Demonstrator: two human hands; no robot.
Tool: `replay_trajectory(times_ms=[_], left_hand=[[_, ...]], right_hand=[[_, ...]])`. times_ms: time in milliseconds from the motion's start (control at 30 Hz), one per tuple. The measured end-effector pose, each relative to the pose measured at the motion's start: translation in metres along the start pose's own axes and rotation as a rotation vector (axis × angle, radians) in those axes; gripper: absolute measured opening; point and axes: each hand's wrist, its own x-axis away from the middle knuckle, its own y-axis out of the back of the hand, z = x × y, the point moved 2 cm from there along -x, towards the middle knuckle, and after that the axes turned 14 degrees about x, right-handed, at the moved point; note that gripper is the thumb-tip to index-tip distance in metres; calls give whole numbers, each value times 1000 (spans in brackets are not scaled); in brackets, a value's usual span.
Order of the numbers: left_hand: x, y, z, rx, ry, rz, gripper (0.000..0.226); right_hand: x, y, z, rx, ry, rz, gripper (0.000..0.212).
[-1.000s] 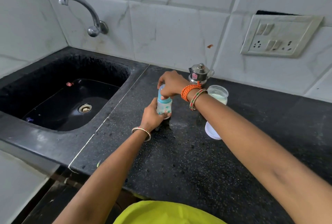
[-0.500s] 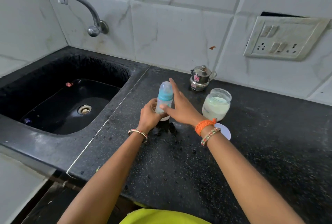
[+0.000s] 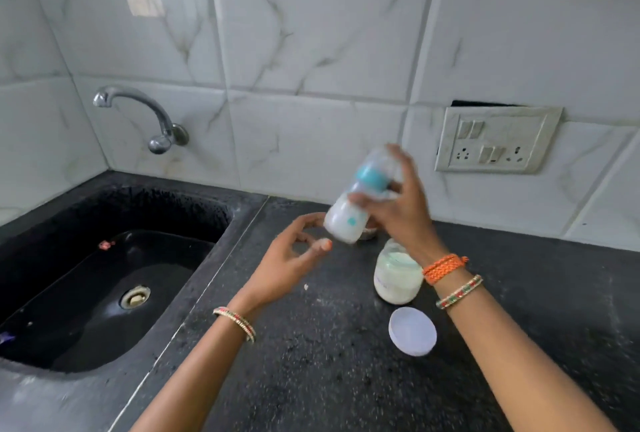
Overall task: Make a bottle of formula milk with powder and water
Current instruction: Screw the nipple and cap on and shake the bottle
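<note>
1. Bottle (image 3: pixel 360 198) sits centre frame, tilted and blurred, lifted off the tabletop (image 3: pixel 311 379); the right hand (image 3: pixel 398 210) is wrapped around it just below the teal collar (image 3: pixel 370 178).
2. Left hand (image 3: pixel 291 258), half curled and holding nothing, hovers just left of the bottle's base.
3. Risk: if that collar is loose, milk could spray out.
4. Risk: the open powder jar (image 3: pixel 396 276) stands right below the right wrist, its lid (image 3: pixel 412 331) lying nearer the bottom edge; a low swing could topple it.

I stand in a home kitchen: a black speckled stone counter (image 3: pixel 329 362) with a sunken black sink (image 3: pixel 104 293), a curved chrome wall tap (image 3: pixel 145 113), white marble-veined tiles (image 3: pixel 311 51), and a cream switch-and-socket plate (image 3: pixel 495 141).
</note>
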Motion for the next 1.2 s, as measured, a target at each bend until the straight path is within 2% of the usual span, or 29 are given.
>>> replay_trajectory(times_ms=[100,133,167,200,267,300,333,433,467,500,567,600,733,800,867,933,1067,1200], left_hand=[[-9,12,4,120,27,-179,43],[-13,15,7,117,42,-219,33],[-16,17,11,117,63,-247,21],[-19,17,13,113,87,-261,13],[-24,17,17,100,117,-259,16],[-26,16,18,93,126,-246,18],[-26,15,18,90,133,-234,18],[-26,14,17,81,134,-242,19],[-25,13,17,82,139,-248,19],[-25,11,16,84,151,-243,19],[-25,6,14,129,213,-195,17],[-26,2,12,190,268,-158,18],[-25,-15,8,531,545,77,51],[-23,-17,9,631,589,172,56],[-21,-17,9,706,573,184,55],[-19,-17,10,833,575,163,60],[-17,-20,11,990,573,138,91],[-17,-25,7,1050,532,163,88]], right_hand=[[-13,33,15,-513,-110,-530,75],[-11,35,16,-566,-127,-605,75],[-8,31,14,-532,-144,-580,77],[-6,24,10,-432,-149,-459,77],[-1,8,-1,-201,-160,-132,72],[0,6,-6,-166,-161,-101,71],[0,7,-6,-200,-150,-183,71],[-6,15,-6,-505,-147,-688,71],[-6,13,-7,-511,-159,-726,70],[-5,8,-6,-452,-178,-636,68],[0,-6,-11,-241,-175,-282,70],[5,-11,-14,-165,-149,-168,73],[14,-19,-12,-91,7,-76,79],[15,-22,-11,-29,53,12,77],[15,-21,-9,-2,79,90,71],[11,-18,-9,-17,54,124,55],[-5,-3,-1,20,-5,85,21],[-15,9,8,137,33,212,15]])
